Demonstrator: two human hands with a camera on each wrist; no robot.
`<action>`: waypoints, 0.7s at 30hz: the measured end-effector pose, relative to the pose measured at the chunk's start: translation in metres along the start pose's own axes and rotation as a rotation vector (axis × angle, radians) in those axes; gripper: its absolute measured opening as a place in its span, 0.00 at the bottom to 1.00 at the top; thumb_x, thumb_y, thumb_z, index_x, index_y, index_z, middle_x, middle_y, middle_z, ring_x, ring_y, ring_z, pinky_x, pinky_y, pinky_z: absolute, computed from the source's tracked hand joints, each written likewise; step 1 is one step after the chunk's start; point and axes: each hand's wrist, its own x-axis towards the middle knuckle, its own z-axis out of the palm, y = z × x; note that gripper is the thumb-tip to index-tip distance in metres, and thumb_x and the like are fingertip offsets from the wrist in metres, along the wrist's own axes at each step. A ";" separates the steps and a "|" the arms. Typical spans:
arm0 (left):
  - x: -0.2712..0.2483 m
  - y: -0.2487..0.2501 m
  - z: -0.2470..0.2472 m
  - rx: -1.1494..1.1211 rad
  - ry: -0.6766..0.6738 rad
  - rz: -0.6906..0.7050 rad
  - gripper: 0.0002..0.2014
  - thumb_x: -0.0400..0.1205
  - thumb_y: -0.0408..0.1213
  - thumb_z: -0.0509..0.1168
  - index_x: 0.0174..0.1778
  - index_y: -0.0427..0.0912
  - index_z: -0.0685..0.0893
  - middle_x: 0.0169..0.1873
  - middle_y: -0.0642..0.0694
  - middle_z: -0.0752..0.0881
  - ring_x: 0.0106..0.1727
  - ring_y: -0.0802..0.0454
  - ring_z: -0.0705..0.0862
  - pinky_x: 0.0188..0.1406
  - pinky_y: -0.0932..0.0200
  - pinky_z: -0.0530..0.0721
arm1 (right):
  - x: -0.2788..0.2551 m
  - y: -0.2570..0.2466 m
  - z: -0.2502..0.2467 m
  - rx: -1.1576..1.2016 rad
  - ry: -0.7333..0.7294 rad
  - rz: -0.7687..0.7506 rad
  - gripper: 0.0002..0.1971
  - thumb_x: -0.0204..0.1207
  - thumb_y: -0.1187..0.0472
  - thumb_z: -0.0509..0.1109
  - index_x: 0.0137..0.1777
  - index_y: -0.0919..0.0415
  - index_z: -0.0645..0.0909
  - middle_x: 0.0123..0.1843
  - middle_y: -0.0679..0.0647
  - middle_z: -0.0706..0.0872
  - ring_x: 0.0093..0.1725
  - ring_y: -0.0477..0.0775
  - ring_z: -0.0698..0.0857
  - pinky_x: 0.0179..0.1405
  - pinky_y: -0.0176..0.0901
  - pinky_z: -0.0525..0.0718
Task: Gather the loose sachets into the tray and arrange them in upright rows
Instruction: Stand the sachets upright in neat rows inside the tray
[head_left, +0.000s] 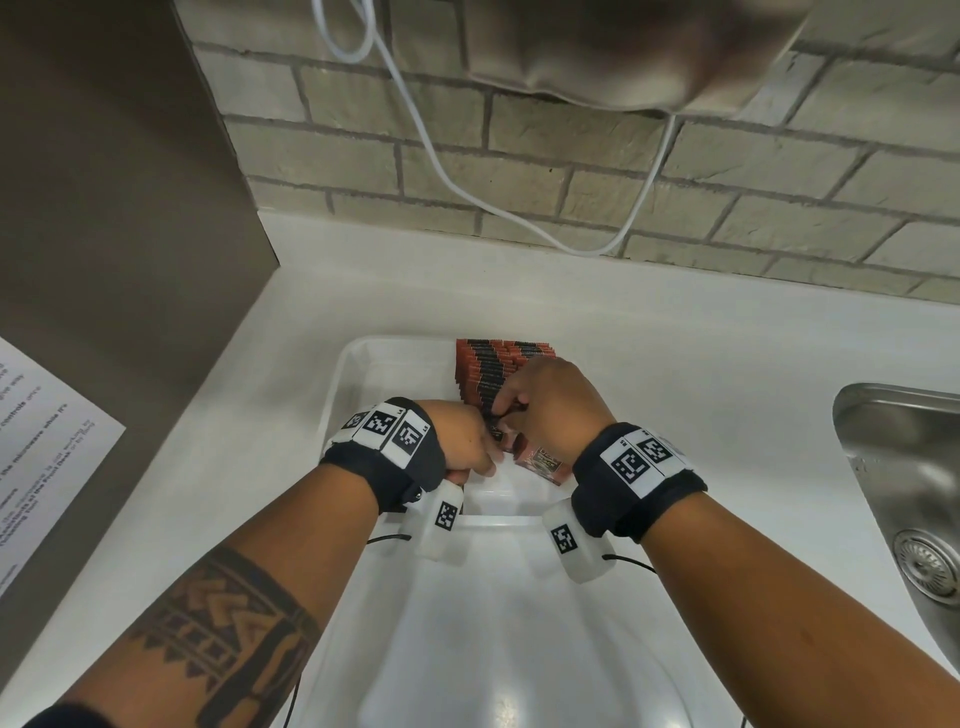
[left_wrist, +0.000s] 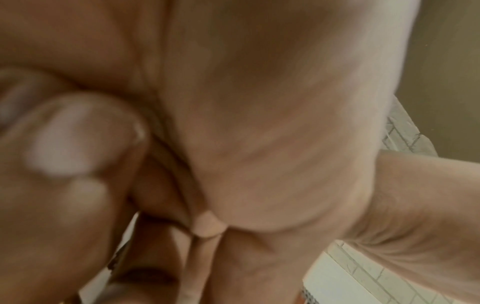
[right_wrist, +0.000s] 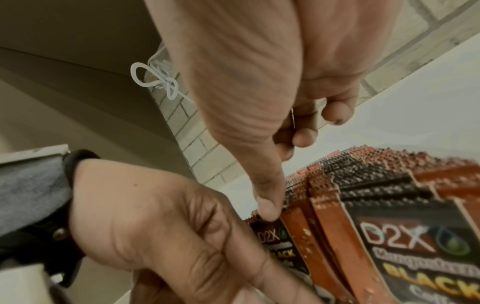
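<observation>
A white tray (head_left: 337, 384) lies on the counter. Red-and-black sachets (head_left: 488, 364) stand upright in packed rows at its far right. Both hands meet at the near end of those rows. My right hand (head_left: 545, 405) pinches the tops of the nearest sachets (right_wrist: 324, 185), with its thumb (right_wrist: 265, 201) pressing down on a "D2X" sachet (right_wrist: 275, 242). My left hand (head_left: 467, 447) is curled and grips that same sachet from the left. In the left wrist view the left hand (left_wrist: 259, 123) fills the blurred frame, and only a thin dark sachet edge (left_wrist: 116, 265) shows. One sachet face (head_left: 543, 462) leans toward me.
A steel sink (head_left: 904, 467) is sunk into the counter at the right. A white cable (head_left: 415, 130) hangs down the brick wall behind. A printed sheet (head_left: 47, 441) hangs on the brown panel at the left. The tray's near and left parts (head_left: 493, 597) hold nothing.
</observation>
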 end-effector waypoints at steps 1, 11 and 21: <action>0.000 -0.001 0.000 -0.009 0.003 0.000 0.19 0.84 0.41 0.67 0.72 0.49 0.84 0.14 0.56 0.79 0.23 0.57 0.78 0.41 0.62 0.79 | 0.000 0.000 -0.001 0.009 0.004 0.003 0.07 0.73 0.56 0.78 0.48 0.44 0.90 0.51 0.45 0.82 0.50 0.50 0.82 0.49 0.43 0.80; -0.008 0.002 -0.003 -0.028 0.052 -0.007 0.15 0.84 0.41 0.68 0.67 0.47 0.87 0.12 0.57 0.79 0.20 0.59 0.76 0.37 0.63 0.79 | -0.008 0.000 -0.015 0.078 0.074 -0.008 0.06 0.72 0.58 0.78 0.45 0.44 0.90 0.52 0.45 0.87 0.51 0.46 0.84 0.53 0.45 0.84; -0.051 -0.037 -0.048 0.274 0.231 -0.051 0.10 0.82 0.44 0.69 0.56 0.46 0.91 0.53 0.50 0.90 0.53 0.50 0.85 0.52 0.56 0.82 | -0.062 -0.029 -0.011 0.197 -0.006 -0.031 0.08 0.82 0.58 0.70 0.47 0.52 0.90 0.46 0.44 0.90 0.45 0.44 0.87 0.46 0.37 0.84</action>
